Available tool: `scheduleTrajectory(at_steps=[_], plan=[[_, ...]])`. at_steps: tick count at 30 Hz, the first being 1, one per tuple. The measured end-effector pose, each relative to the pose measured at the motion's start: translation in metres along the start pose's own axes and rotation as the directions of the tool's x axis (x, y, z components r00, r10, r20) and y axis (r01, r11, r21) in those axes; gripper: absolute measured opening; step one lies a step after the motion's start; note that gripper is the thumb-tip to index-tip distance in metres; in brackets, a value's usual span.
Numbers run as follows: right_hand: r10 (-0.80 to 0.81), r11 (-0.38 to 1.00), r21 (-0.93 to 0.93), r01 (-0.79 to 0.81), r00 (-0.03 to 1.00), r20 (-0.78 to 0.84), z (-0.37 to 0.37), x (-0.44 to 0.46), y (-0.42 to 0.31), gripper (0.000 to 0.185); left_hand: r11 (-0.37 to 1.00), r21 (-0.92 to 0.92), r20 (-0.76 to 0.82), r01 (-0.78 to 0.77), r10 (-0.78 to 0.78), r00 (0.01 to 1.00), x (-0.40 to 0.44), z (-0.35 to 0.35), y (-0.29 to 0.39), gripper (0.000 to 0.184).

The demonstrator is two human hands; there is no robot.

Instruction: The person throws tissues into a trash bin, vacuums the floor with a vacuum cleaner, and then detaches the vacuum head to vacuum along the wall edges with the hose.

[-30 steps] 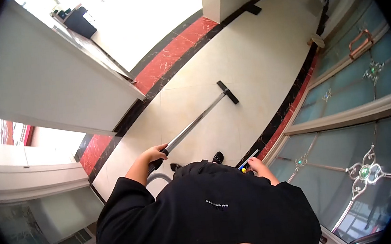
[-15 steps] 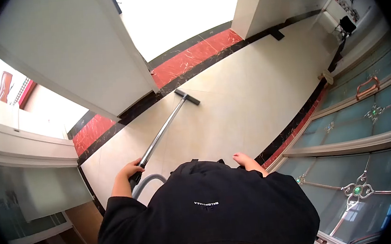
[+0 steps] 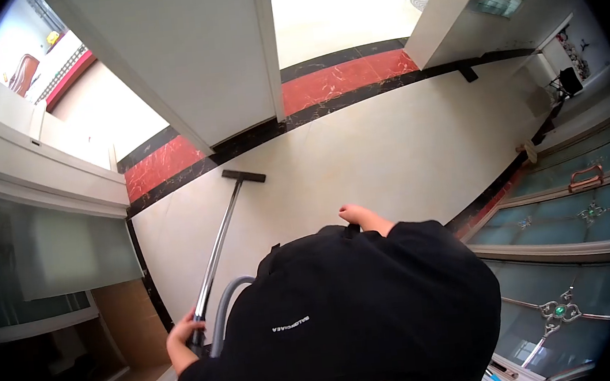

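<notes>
1. The floor head [image 3: 243,176] rests on the pale floor [image 3: 382,154], far left of the person, near the black border [image 3: 172,183] below a white wall panel [image 3: 182,55]; a second ago it lay out mid-floor, farther right.
2. Its metal wand [image 3: 219,250] slants from there to the near left, swung leftward since the earlier frames.
3. The left hand [image 3: 185,331] is wrapped around the handle end, now lower and closer to the body.
4. The grey hose [image 3: 229,301] curves just right of that hand.
5. The right hand [image 3: 351,214] is before the black top [image 3: 360,310], farther from the glass doors [image 3: 544,233] at right; I cannot tell whether it grips anything.
</notes>
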State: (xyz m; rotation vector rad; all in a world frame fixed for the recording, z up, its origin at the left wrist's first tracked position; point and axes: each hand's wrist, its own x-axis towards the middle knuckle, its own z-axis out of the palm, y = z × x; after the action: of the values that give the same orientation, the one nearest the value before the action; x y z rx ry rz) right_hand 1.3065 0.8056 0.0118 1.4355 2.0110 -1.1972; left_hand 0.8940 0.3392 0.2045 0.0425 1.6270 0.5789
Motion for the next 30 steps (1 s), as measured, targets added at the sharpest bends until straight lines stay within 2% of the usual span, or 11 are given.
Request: scheduleTrajectory(at_steps=[4,7,11,12,13,14,15,17,22,26,30], plan=[[-0.127,0.963,-0.208,0.171,0.97,0.208,0.015,0.026,-0.077,0.04,0.978,-0.14,-0.133,-0.153,0.135,0.982,-0.016,-0.003,-0.142,0.08],[-0.231,0.888,-0.336,0.313,0.937,0.262,0.02,0.038,-0.134,0.042,0.93,-0.361,-0.28,-0.066,-0.041,0.959,-0.058,0.035,-0.169,0.081],[-0.338,0.864,-0.296,0.408,0.904,0.261,0.026,0.059,-0.182,0.041,0.736,-0.606,-0.262,-0.301,0.172,0.95,-0.06,0.09,-0.226,0.067],[-0.207,0.956,-0.154,0.248,0.948,0.242,0.019,0.037,-0.197,0.038,0.744,-0.645,-0.295,-0.174,-0.033,0.955,-0.084,0.11,-0.194,0.068],[-0.388,0.863,-0.228,0.45,0.881,0.271,0.024,0.055,-0.189,0.038,0.749,-0.634,-0.35,-0.191,-0.059,0.935,-0.063,0.114,-0.226,0.069],[-0.47,0.779,-0.33,0.534,0.844,0.258,0.024,0.054,-0.19,0.038,0.796,-0.559,-0.368,-0.232,0.013,0.93,-0.064,0.123,-0.207,0.071],[-0.341,0.815,-0.338,0.471,0.861,0.377,0.02,0.05,-0.198,0.04,0.862,-0.423,-0.445,-0.279,0.07,0.893,-0.049,0.129,-0.221,0.074],[-0.29,0.766,-0.422,0.485,0.846,0.447,0.014,0.045,-0.2,0.041,0.894,-0.41,-0.465,-0.178,-0.037,0.885,-0.06,0.149,-0.17,0.08],[-0.166,0.729,-0.497,0.471,0.826,0.539,-0.001,0.048,-0.207,0.044,0.862,-0.425,-0.527,-0.277,0.014,0.85,-0.011,0.161,-0.148,0.081],[-0.223,0.752,-0.504,0.425,0.883,0.413,-0.008,0.05,-0.222,0.044,0.774,-0.451,-0.575,-0.444,0.129,0.808,0.062,0.15,-0.148,0.082],[-0.29,0.765,-0.449,0.462,0.87,0.399,-0.006,0.068,-0.222,0.043,0.674,-0.66,-0.433,-0.334,0.022,0.901,0.061,0.114,-0.087,0.081]])
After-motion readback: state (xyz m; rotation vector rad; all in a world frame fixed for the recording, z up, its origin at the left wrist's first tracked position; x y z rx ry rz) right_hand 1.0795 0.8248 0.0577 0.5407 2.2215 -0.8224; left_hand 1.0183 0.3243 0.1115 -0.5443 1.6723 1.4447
